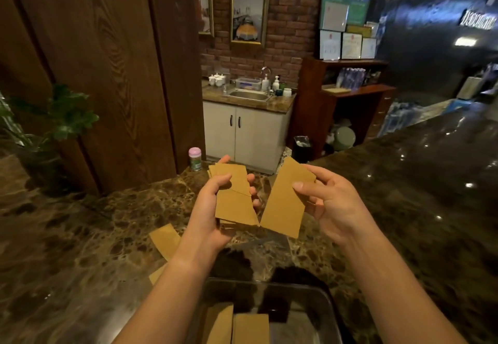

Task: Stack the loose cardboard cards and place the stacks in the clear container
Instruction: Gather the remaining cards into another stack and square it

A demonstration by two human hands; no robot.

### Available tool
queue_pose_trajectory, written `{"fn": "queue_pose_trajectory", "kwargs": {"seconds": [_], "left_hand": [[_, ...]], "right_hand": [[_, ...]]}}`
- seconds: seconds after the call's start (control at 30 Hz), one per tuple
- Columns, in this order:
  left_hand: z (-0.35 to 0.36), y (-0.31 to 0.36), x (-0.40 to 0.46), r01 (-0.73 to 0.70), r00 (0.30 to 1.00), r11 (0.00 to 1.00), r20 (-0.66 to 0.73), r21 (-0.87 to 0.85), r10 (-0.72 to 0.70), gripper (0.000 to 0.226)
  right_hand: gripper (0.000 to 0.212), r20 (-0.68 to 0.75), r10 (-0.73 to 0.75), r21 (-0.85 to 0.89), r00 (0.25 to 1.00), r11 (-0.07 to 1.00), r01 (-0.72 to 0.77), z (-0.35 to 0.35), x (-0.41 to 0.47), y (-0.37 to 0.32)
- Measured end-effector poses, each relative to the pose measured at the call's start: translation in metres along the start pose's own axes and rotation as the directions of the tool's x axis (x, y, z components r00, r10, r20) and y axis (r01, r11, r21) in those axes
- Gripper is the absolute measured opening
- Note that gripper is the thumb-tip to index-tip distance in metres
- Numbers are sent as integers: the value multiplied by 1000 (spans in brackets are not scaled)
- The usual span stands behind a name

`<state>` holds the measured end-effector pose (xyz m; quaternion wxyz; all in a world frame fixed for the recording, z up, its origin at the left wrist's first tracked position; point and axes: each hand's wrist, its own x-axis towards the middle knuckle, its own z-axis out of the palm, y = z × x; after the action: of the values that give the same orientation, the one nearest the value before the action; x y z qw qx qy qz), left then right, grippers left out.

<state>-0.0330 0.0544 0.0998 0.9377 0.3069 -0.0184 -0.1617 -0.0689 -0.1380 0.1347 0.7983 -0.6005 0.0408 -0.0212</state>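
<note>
Cardboard cards, flat tan rectangles, are split between both hands above the dark brown marbled stone counter (pixel 80 235). The left hand (pixel 207 208) grips a small uneven stack of tan cards (pixel 234 195), thumb curled over the top face and fingertips showing past the far and right edges. The right hand (pixel 331 200) pinches 1 single tan card (pixel 283 203) near its upper right corner, thumb on the upper face and the other fingers behind it; the card tilts, and its lower left corner meets the bottom corner of the stack.

More loose tan cards (pixel 165 241) lie flat on the counter under the left forearm, partly hidden by it. Nearest the camera sits the clear rectangular plastic container (pixel 323 303), with 2 tan card stacks (pixel 250 327) lying side by side inside it at the lower frame edge.

Farther back, a small jar with a pink lid (pixel 195 158) stands on the counter beside the wood panelling, and a green leafy plant (pixel 62 114) sits at the left. A sink cabinet stands beyond.
</note>
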Motion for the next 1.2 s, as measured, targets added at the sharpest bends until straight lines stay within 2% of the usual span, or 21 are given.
{"fn": "queue_pose_trajectory", "kwargs": {"seconds": [0.1,0.23,0.27,0.47,0.6,0.7,0.77,0.9,1.0,1.1,1.2], "left_hand": [[2,-1,-2,22,1000,1000,-7,0,-22,29],[-2,-6,1,-31,998,996,-54,86,36,26],[-3,-8,1,-55,996,992,-60,112,62,28],[-6,-15,5,-166,982,980,-68,109,174,43],[-7,-15,5,-184,978,979,-78,92,192,48],[-8,-12,5,-183,978,980,-84,73,189,42],[-8,-10,5,-178,979,982,-88,72,184,38],[-7,-9,6,-148,980,983,-119,108,160,41],[-5,-7,9,-115,979,987,-154,110,131,41],[-9,-4,6,-45,988,996,-143,72,55,38],[-13,-7,-2,58,997,982,-65,179,-47,38]], "right_hand": [[34,-23,13,47,1000,999,-12,1,-1,-1],[63,-28,25,131,999,991,-21,2,-1,0],[63,-24,38,145,999,989,-35,3,-1,1],[17,-119,201,239,972,956,-168,16,-1,15],[19,-156,206,186,966,967,-176,21,-2,24],[22,-120,118,66,986,992,-110,22,-4,27],[24,-24,52,-83,998,995,-54,22,-7,29],[27,146,38,-310,989,951,9,19,-8,27],[19,143,-143,-358,979,915,185,13,-1,18],[43,82,-386,-490,919,787,375,9,8,17],[49,87,-461,-597,883,686,417,9,9,29]]}}
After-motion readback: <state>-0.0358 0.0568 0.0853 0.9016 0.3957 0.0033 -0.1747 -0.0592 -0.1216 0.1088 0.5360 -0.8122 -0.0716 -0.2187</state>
